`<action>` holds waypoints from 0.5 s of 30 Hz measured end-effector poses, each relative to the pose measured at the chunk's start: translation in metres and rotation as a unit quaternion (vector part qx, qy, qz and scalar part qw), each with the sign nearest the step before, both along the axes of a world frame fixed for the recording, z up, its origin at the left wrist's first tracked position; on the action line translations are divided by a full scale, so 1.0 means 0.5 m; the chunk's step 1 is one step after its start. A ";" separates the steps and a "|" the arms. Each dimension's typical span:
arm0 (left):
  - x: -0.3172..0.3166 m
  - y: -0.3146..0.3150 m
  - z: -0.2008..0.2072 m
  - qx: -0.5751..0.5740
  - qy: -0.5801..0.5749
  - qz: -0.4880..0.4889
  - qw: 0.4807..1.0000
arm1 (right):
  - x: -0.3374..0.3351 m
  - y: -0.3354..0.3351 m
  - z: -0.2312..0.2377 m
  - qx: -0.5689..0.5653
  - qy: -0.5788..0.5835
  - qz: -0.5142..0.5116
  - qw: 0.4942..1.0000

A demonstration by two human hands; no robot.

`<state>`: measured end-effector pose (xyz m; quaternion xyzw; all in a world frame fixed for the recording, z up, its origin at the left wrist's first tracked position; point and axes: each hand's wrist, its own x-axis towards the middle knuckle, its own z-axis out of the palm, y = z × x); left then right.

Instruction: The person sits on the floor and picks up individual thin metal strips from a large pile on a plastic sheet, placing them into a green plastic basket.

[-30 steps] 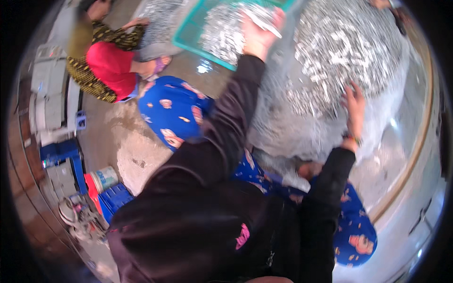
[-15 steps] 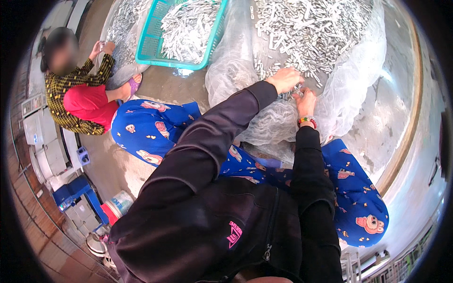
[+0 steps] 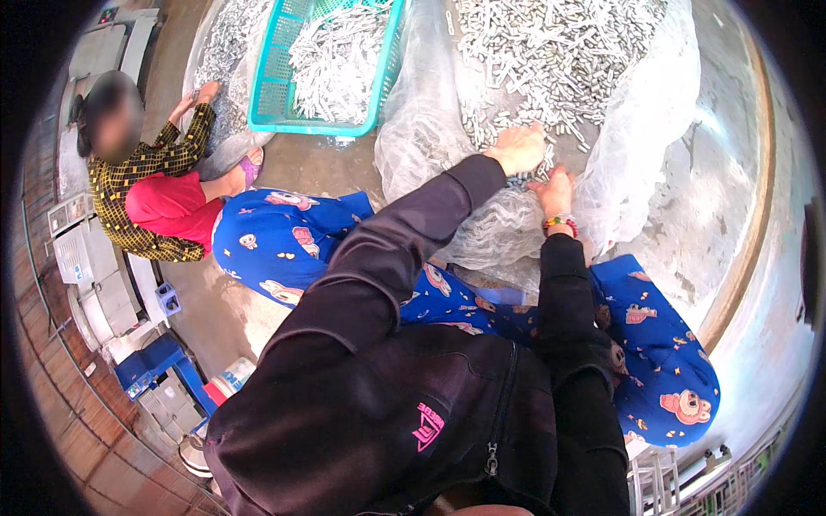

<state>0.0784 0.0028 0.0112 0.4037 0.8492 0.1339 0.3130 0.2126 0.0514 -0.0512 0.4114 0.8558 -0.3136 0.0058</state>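
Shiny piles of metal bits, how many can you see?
3: a big pile on clear plastic at upper right, a second pile inside the teal basket, and a third pile near the other person at upper left. More may be out of view.

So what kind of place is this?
Probably a small workshop, though I can't be sure. There's a big pile of small silvery pieces, a green basket with more silvery pieces in it, and another person beside a second pile.
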 end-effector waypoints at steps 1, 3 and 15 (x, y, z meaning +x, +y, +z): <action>0.013 -0.003 -0.023 0.011 0.019 -0.018 1.000 | -0.001 -0.020 0.003 0.019 0.003 -0.004 1.000; 0.032 -0.002 -0.049 0.036 0.055 -0.061 0.996 | 0.002 -0.029 0.018 -0.014 -0.024 -0.006 1.000; -0.082 -0.047 -0.022 0.027 0.109 0.017 0.993 | -0.001 0.093 0.090 -0.490 0.202 -0.321 0.785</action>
